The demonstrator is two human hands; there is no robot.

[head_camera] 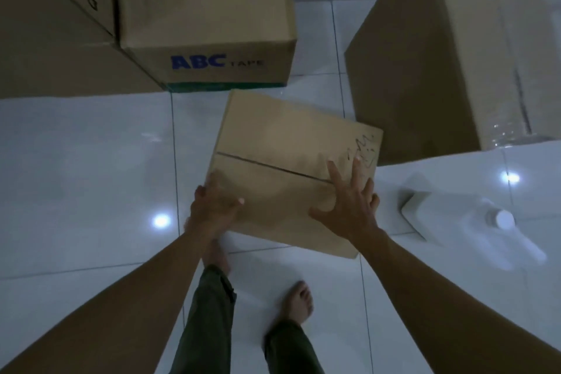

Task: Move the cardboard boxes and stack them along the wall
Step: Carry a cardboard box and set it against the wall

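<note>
small plain brown cardboard box point(282, 155), low at the white tiled floor point(91, 161): being picked up. left grip point(215, 206) being curled round its near corner; right grip point(349, 203) being laid flat on top, fingers spread. next: a lift towards the wall is being called for.

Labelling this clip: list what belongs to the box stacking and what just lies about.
Job: small box, gripped by left hand, pressed by right hand; ABC box; tall box; left box.
Lying about: white jug.
</note>
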